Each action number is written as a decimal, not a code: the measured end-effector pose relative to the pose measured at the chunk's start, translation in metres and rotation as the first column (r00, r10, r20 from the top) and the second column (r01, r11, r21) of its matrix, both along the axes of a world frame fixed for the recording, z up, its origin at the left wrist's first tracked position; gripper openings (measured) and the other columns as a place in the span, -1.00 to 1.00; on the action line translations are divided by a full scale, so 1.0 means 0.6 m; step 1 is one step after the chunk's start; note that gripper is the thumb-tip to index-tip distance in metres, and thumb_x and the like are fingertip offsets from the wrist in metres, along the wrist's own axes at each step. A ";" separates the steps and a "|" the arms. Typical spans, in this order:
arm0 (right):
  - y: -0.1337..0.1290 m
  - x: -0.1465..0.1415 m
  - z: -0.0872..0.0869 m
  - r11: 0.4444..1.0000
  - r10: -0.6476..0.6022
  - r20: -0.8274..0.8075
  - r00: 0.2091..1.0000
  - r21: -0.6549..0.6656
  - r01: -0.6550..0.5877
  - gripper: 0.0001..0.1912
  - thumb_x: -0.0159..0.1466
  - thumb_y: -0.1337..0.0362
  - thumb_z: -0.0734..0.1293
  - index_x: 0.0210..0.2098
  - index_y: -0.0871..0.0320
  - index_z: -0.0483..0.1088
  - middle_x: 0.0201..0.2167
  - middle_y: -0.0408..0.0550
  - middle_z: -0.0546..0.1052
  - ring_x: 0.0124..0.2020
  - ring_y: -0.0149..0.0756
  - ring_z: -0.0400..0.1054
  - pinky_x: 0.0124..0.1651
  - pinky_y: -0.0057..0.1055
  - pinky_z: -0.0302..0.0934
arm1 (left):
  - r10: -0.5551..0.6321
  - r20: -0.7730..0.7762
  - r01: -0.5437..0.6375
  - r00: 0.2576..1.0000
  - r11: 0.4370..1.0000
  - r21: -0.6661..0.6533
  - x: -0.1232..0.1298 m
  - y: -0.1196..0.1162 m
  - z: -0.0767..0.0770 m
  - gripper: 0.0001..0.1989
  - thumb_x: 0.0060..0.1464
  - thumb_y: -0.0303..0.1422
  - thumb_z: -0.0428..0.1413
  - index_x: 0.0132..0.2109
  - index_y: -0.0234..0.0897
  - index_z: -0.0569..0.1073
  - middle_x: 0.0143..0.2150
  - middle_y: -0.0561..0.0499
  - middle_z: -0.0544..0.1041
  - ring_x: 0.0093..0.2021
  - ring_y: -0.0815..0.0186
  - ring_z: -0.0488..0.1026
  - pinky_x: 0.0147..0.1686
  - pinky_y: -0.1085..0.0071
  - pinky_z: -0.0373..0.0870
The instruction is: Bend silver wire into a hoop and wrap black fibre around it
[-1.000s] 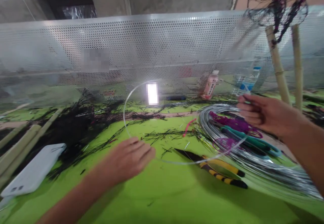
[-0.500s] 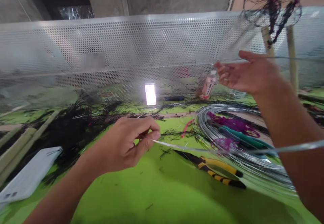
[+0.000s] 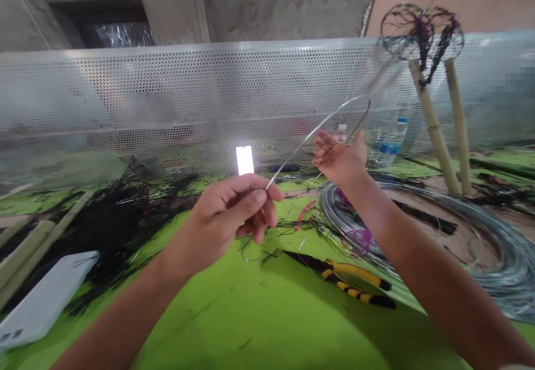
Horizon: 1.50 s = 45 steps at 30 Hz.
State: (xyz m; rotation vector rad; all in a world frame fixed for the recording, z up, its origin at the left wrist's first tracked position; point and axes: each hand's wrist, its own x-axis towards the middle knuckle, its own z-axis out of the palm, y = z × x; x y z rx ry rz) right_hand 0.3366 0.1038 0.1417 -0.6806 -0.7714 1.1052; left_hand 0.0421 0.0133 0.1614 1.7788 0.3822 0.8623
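Note:
A thin silvery wire point(image 3: 301, 144) rises from the pinched thumb and fingers of my left hand point(image 3: 225, 219). It slants up to the right, bends over in a loop and comes down at my right hand point(image 3: 345, 161). The right hand is open, palm turned up and fingers loosely apart, with the wire running by its thumb side; whether it rests on the palm is hidden. Below the hands, long-nose pliers point(image 3: 355, 276) with yellow and black handles lie on the green surface point(image 3: 251, 314). A large coil of wire point(image 3: 512, 261) lies under and beyond my right forearm.
Purple strands point(image 3: 359, 242) lie at the coil. Left are black fibres point(image 3: 125, 203), a white phone point(image 3: 52, 297) and bamboo pieces point(image 3: 25, 253). A lit screen point(image 3: 244, 160) stands before the perforated panel point(image 3: 259, 86). Bamboo posts point(image 3: 432, 125) and a water bottle point(image 3: 390, 142) stand right.
My right hand has moved left and nearer my left hand. The wire, stretched to the right before, now arches upward in a loop. My left hand has turned, still pinching it.

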 end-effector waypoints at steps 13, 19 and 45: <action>-0.215 -0.103 0.054 0.839 0.083 0.617 0.782 0.381 -0.390 -0.86 0.34 0.35 0.35 -0.26 0.18 0.60 -0.40 -0.11 0.52 -0.57 -0.47 0.33 -0.61 -0.50 0.16 | 0.009 0.084 -0.002 0.996 0.997 -0.081 0.033 -0.020 0.011 -0.88 0.31 -0.40 0.19 -0.09 -0.14 0.63 -0.24 0.14 0.71 -0.31 0.45 0.67 -0.45 0.70 0.51; -0.227 -0.068 0.074 0.860 -0.050 0.451 0.891 0.473 -0.191 -0.73 0.40 0.40 0.29 -0.33 0.16 0.62 -0.47 -0.11 0.54 -0.57 -0.46 0.39 -0.61 -0.52 0.21 | -0.232 0.068 0.241 0.970 0.953 -0.184 0.021 -0.010 0.016 -0.67 0.45 -0.32 -0.05 -0.03 -0.24 0.63 -0.25 0.03 0.69 -0.31 0.36 0.66 -0.30 0.49 0.63; -0.194 -0.033 0.097 0.979 -0.015 0.121 0.993 0.205 -0.010 -0.40 0.51 0.35 -0.11 -0.42 0.22 0.44 -0.62 -0.31 0.33 -0.63 -0.69 0.16 -0.57 -0.53 -0.09 | -0.026 -0.157 0.049 0.987 0.988 0.144 -0.001 -0.036 0.032 -0.86 0.25 -0.50 0.20 -0.13 -0.32 0.66 -0.35 0.02 0.68 -0.38 0.41 0.62 -0.34 0.58 0.59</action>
